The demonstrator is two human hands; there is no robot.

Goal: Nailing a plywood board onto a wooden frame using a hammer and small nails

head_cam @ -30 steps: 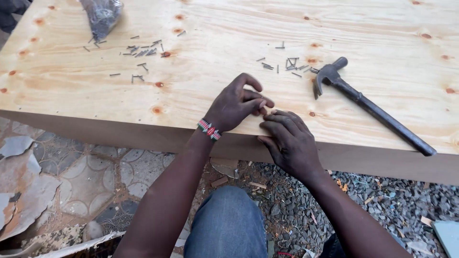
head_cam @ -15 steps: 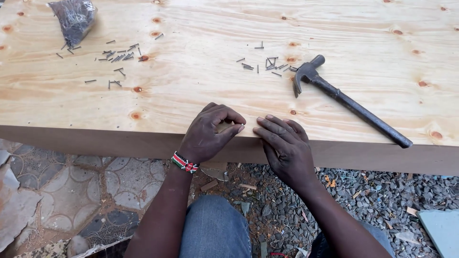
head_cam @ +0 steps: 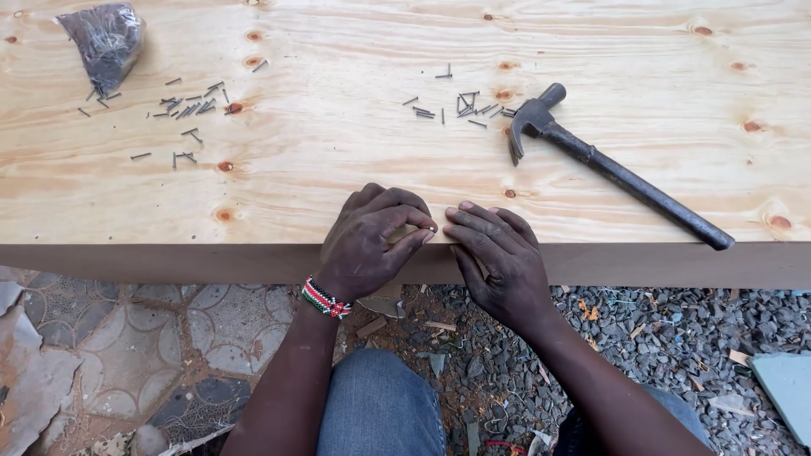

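My left hand (head_cam: 370, 241) rests curled on the near edge of a pale plywood sheet (head_cam: 338, 135), thumb and forefinger pinched on a small nail (head_cam: 433, 228) whose head just shows. My right hand (head_cam: 498, 257) lies flat beside it, fingers spread on the same edge, fingertips almost touching the left thumb. A bead bracelet (head_cam: 325, 298) circles the left wrist. A dark claw hammer (head_cam: 608, 169) lies on the sheet up and to the right of my hands, nobody holding it.
Loose nails (head_cam: 460, 105) lie scattered near the hammer head, more nails (head_cam: 182, 110) at the upper left beside a plastic bag of nails (head_cam: 106, 42). A brown board edge (head_cam: 169, 263) runs under the plywood. Gravel (head_cam: 659, 329) and patterned paving (head_cam: 127, 338) lie below.
Both hands slid from the sheet's surface back to its near edge. The left hand has curled into a pinch and the right hand has flattened beside it. The view shifted slightly.
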